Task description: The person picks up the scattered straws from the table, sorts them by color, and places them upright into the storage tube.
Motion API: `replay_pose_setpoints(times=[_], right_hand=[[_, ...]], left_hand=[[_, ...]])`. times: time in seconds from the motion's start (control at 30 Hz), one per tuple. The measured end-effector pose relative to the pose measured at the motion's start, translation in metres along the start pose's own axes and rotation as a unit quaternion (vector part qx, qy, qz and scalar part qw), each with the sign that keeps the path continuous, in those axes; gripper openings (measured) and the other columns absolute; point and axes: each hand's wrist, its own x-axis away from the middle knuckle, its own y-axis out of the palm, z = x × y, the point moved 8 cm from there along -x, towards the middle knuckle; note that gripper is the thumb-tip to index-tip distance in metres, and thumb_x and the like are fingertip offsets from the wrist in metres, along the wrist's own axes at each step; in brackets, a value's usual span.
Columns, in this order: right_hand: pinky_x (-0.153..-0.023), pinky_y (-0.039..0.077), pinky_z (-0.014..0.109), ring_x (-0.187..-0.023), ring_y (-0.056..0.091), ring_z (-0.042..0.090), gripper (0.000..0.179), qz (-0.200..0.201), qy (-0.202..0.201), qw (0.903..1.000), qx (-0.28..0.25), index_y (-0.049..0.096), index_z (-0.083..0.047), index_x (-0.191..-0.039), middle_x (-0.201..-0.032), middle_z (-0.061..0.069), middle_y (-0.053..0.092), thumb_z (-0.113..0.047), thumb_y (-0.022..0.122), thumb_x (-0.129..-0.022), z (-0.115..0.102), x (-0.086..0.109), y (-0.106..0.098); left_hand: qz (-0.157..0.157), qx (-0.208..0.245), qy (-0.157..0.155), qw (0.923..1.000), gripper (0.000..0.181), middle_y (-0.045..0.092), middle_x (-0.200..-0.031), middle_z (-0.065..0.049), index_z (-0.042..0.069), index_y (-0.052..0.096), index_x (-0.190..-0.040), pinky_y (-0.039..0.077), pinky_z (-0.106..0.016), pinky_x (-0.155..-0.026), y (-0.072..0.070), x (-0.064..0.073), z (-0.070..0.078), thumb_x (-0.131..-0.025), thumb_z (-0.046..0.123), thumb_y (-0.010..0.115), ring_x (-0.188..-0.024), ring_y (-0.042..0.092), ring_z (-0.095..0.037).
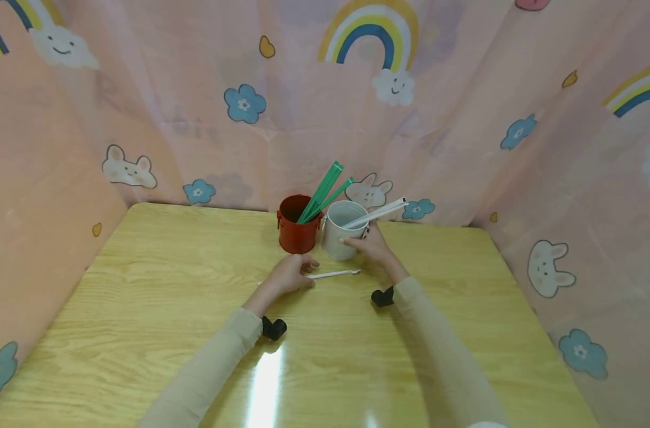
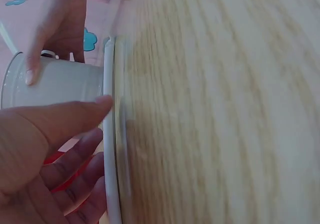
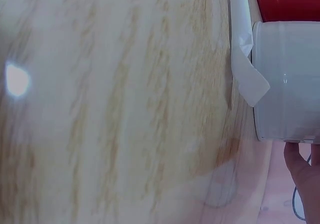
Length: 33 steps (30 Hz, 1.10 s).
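A slim white paper-wrapped straw (image 1: 332, 274) lies along the table in front of two small buckets. The thumb and fingers of my left hand (image 1: 292, 272) pinch it near its middle; in the left wrist view the thumb tip overlaps the straw (image 2: 111, 134). In the right wrist view its wrapper (image 3: 250, 78) ends in a flat, bent flap. My right hand (image 1: 375, 244) grips the white bucket (image 1: 338, 242) from the right, thumb on its front wall and other fingers partly hidden behind. Several white wrapped sticks (image 1: 386, 210) lean out of this bucket to the right.
A red bucket (image 1: 297, 236) stands just left of the white one, with several green wrapped sticks (image 1: 323, 191) leaning from it. Behind the wooden table (image 1: 159, 267) hangs a pink patterned curtain (image 1: 196, 142), close to the buckets.
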Motion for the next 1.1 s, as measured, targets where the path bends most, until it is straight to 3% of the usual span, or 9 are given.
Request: replay_pose_setpoints(times=[0.2, 0.6, 1.0, 1.1], right_hand=[[-0.117, 0.024, 0.046, -0.134, 0.037, 0.035, 0.087, 0.001, 0.002, 1.0, -0.008, 0.023, -0.003, -0.147, -0.144, 0.023, 0.038, 0.001, 0.076, -0.077, 0.0, -0.001, -0.001], [-0.115, 0.027, 0.048, -0.133, 0.038, 0.034, 0.086, 0.005, -0.006, 1.0, 0.001, 0.025, -0.006, -0.147, -0.144, 0.021, 0.039, -0.002, 0.076, -0.078, 0.009, -0.005, -0.003], [-0.114, 0.028, 0.049, -0.131, 0.04, 0.036, 0.083, -0.002, -0.009, 1.0, 0.004, 0.027, 0.0, -0.145, -0.142, 0.024, 0.041, 0.001, 0.075, -0.078, 0.0, -0.001, 0.0], [-0.114, 0.028, 0.049, -0.13, 0.041, 0.034, 0.082, 0.001, -0.013, 0.9999, -0.002, 0.028, -0.002, -0.145, -0.142, 0.023, 0.042, 0.001, 0.075, -0.078, 0.009, -0.005, -0.001]], left_hand=[[0.005, -0.05, 0.002, 0.9987, 0.031, 0.072, -0.094, -0.005, 0.007, 0.073, -0.105, 0.05, -0.033, -0.083, 0.001, 0.001, 0.003, -0.075, 0.006, 0.079, -0.09, 0.065, -0.018], [-0.001, -0.074, 0.0, 0.9973, 0.021, 0.074, -0.096, -0.001, 0.013, 0.076, -0.102, 0.051, -0.034, -0.083, 0.005, 0.001, 0.002, -0.083, 0.005, 0.072, -0.095, 0.066, -0.017], [0.009, -0.093, 0.006, 0.9956, 0.019, 0.073, -0.1, -0.002, 0.013, 0.075, -0.103, 0.051, -0.038, -0.085, -0.003, 0.007, 0.001, -0.087, 0.006, 0.068, -0.098, 0.065, -0.019], [0.013, -0.09, 0.007, 0.9959, 0.02, 0.073, -0.099, -0.003, 0.012, 0.075, -0.104, 0.052, -0.037, -0.083, -0.006, 0.009, 0.002, -0.087, 0.006, 0.067, -0.096, 0.065, -0.019]])
